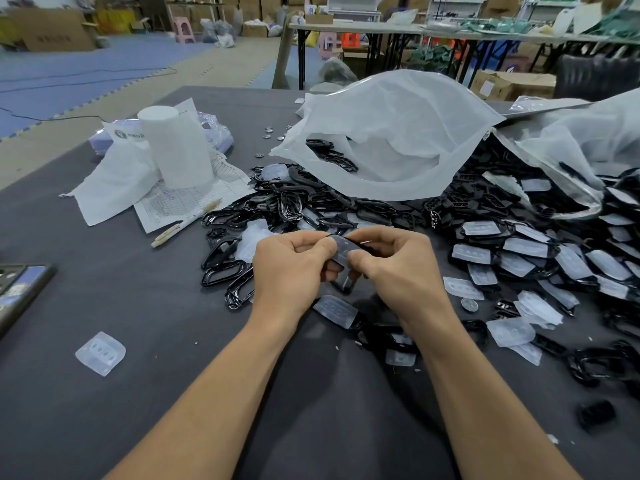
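A translucent button pad lies against a black plastic frame. The pair is held up just above the grey table, between the two hands. The left hand pinches the pad's left edge with thumb and curled fingers. The right hand pinches the right side, with its thumb tip on the pad's face and its fingers curled behind. The hands nearly touch over the piece.

Just below the hands, towards the wrists, another clear pad lies on the table. To the left of the left hand is a heap of bare black frames. Further out on that side lie a pen and a printed form, with a white roll standing on it. Well out to the lower left, a lone pad lies flat. To the right of the right hand are a small round metal disc and a wide pile of frames with pads on them. Beyond the fingertips, an open white plastic bag rests on more black parts.
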The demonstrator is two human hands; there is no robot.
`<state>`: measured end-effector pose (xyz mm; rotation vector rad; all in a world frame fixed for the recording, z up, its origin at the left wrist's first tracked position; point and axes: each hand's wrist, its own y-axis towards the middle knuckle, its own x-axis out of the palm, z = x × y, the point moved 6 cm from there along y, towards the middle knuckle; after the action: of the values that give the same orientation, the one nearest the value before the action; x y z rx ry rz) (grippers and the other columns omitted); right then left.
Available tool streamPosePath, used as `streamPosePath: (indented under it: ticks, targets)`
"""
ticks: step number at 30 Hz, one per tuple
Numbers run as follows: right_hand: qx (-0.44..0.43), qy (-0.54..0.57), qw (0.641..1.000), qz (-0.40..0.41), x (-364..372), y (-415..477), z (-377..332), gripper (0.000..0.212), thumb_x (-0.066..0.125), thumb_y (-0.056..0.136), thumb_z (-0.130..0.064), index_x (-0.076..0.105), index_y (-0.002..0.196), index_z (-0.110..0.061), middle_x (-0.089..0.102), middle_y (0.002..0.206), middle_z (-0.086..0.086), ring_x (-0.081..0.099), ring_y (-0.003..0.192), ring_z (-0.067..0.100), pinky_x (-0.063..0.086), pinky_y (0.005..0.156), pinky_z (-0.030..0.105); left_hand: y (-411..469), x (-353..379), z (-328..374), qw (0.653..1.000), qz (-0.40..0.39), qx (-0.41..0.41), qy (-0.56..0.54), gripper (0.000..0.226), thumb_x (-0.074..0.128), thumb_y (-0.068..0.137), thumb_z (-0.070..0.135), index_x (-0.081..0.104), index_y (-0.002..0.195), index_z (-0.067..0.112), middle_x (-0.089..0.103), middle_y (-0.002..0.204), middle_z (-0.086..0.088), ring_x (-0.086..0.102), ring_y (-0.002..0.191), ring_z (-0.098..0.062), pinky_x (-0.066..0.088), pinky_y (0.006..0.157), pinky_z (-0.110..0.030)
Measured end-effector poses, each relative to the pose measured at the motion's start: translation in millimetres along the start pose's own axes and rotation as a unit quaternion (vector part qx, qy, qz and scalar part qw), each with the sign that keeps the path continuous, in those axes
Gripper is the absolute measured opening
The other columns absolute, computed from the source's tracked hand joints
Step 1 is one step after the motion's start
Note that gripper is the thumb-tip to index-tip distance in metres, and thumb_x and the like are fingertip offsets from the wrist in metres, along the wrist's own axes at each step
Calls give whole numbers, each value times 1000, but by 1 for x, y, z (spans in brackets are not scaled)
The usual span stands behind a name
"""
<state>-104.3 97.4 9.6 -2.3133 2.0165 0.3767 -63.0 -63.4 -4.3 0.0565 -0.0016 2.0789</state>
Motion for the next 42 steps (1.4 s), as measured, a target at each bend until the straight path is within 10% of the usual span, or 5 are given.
streamPosePath:
  ticks: [7, 17, 33, 42]
  targets:
    - [-10, -4, 1000, -28, 4, 4, 0, 28, 68, 79, 4, 82, 84, -21, 80, 84, -1, 76, 77, 22, 62, 79, 48, 0, -1, 6, 993, -32, 60, 101, 8, 78, 77, 35, 82, 81, 39, 77, 69, 6, 72, 61, -10, 59, 62, -30]
    - [-12, 13, 1000, 4, 0, 4, -4, 23, 65, 90, -2, 79, 80, -17, 75, 71, 10, 67, 53, 22, 60, 69, 57, 2, 2, 4, 998, -33, 42, 44, 27, 81, 87, 14, 83, 71, 36, 72, 57, -1, 57, 41, -9, 45, 44, -18]
    - [3, 22, 1000, 14, -3, 4, -4, 30, 69, 89, 3, 75, 68, -17, 69, 61, 1, 60, 52, 14, 51, 56, 27, -3, 7, 2, 997, -79, 9, -6, 36, 73, 92, -3, 83, 71, 25, 77, 69, -8, 68, 49, -20, 54, 50, -23]
    - [-14, -17, 1000, 4, -6, 1, -8, 17, 77, 80, -3, 77, 77, -19, 75, 68, 5, 68, 66, 36, 58, 74, 52, -6, 9, 5, 992, -112, -20, -44, 29, 69, 96, 6, 85, 79, 23, 80, 81, -11, 75, 61, -20, 58, 55, -22]
